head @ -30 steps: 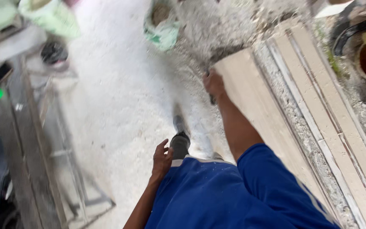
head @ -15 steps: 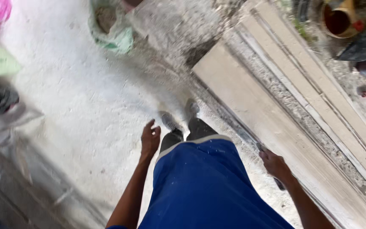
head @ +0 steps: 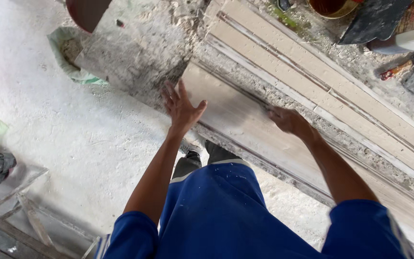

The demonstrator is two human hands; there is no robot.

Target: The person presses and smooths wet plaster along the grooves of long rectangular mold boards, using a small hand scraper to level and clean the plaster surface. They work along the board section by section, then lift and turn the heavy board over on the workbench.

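Basically both hands are empty — left hand [head: 182, 106] spread wide over the near end of the long pale tile [head: 245, 129] on the floor, right hand [head: 288, 120] flat on it — so press evenly, fingers off the edges.

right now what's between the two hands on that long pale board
Nothing lies there: between the left hand and the right hand the head view shows only the bare top of the long pale board.
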